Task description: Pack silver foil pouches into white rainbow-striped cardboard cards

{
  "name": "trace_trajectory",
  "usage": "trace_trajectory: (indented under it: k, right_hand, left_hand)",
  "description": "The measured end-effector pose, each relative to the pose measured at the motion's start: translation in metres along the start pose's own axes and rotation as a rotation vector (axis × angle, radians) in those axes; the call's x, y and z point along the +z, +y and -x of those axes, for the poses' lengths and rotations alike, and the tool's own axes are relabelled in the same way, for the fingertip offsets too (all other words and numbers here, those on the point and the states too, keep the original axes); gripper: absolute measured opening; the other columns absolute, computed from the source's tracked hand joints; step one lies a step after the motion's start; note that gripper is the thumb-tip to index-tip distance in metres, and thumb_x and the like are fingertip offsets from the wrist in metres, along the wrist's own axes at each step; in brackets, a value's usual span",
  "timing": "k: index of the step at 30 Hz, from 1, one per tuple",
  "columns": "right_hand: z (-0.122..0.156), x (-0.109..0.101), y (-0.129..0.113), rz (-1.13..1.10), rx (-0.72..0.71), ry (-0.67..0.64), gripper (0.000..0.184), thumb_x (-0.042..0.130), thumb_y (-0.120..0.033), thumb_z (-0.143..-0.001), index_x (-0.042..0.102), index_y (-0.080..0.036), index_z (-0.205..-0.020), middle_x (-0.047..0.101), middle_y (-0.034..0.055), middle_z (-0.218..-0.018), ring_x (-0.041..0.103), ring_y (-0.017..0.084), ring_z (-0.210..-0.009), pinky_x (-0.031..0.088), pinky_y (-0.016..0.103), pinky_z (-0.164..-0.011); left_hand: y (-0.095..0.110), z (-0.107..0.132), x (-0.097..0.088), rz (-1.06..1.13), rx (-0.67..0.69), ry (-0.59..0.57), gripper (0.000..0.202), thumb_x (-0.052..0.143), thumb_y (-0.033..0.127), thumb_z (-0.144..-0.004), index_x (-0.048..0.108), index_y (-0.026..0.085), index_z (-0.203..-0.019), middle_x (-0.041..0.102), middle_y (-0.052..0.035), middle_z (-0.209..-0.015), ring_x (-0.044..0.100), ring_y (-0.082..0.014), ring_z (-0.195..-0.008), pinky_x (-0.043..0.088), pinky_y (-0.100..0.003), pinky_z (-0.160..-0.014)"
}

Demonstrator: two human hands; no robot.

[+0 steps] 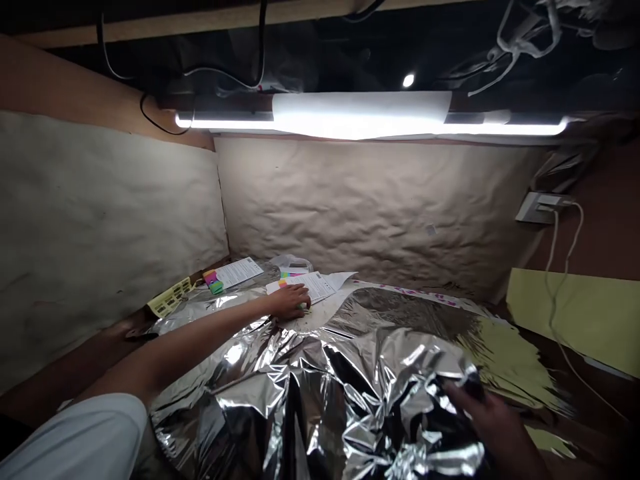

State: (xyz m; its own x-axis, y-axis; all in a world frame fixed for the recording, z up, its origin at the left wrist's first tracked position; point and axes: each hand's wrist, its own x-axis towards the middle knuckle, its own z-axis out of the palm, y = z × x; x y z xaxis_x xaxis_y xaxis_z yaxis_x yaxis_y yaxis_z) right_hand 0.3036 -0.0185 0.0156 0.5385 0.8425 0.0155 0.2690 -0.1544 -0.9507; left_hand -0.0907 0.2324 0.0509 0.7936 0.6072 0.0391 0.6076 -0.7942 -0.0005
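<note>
My left hand (291, 300) reaches far across the bench, its fingers curled down over a small pale object next to a printed paper sheet (320, 285). A big crumpled sheet of silver foil (345, 373) covers most of the surface in front of me. My right hand (487, 417) is at the lower right, its fingers closed on the foil's crinkled edge. Whether the left hand grips the small object is hard to see.
A stack of coloured sticky notes (213, 281) and another printed sheet (239, 271) lie at the back left. Yellow-green paper sheets (510, 363) spread at the right, under a white cable (555, 293) from a wall socket (540, 207). A tube light (360, 117) hangs overhead.
</note>
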Motion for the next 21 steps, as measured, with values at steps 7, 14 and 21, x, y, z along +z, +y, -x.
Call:
trace_trajectory:
  k: [7, 14, 21]
  right_hand:
    - [-0.143, 0.023, -0.060, 0.093, -0.080, -0.309, 0.040, 0.077, -0.051, -0.053, 0.057, -0.016, -0.058, 0.058, 0.0015, -0.051, 0.052, 0.015, -0.047, 0.040, 0.027, -0.046]
    - [-0.185, 0.072, -0.081, 0.371, -0.247, -0.167, 0.031, 0.073, -0.035, -0.063, 0.068, -0.008, -0.077, 0.070, 0.0183, -0.076, 0.067, 0.036, -0.078, 0.051, 0.045, -0.069]
    - [-0.098, 0.137, -0.047, 0.540, -0.713, -0.292, 0.055, 0.056, -0.041, -0.085, 0.057, -0.019, -0.134, 0.049, 0.0122, -0.147, 0.036, 0.028, -0.141, 0.029, 0.044, -0.116]
  left_hand:
    - [0.060, 0.074, -0.022, 0.128, -0.165, 0.170, 0.035, 0.044, 0.039, -0.101, 0.057, 0.020, -0.127, 0.054, -0.0114, -0.140, 0.051, -0.0248, -0.129, 0.042, -0.039, -0.106]
    - [0.177, 0.175, -0.010, 0.363, -0.157, -0.050, 0.075, 0.054, 0.059, -0.091, 0.023, 0.034, -0.154, 0.018, -0.0062, -0.162, 0.023, -0.0342, -0.147, 0.027, -0.054, -0.117]
    - [0.187, 0.185, 0.028, 0.293, -0.198, -0.110, 0.085, 0.043, 0.073, -0.087, 0.011, 0.036, -0.156, 0.008, -0.0093, -0.161, 0.012, -0.0413, -0.147, 0.018, -0.067, -0.113]
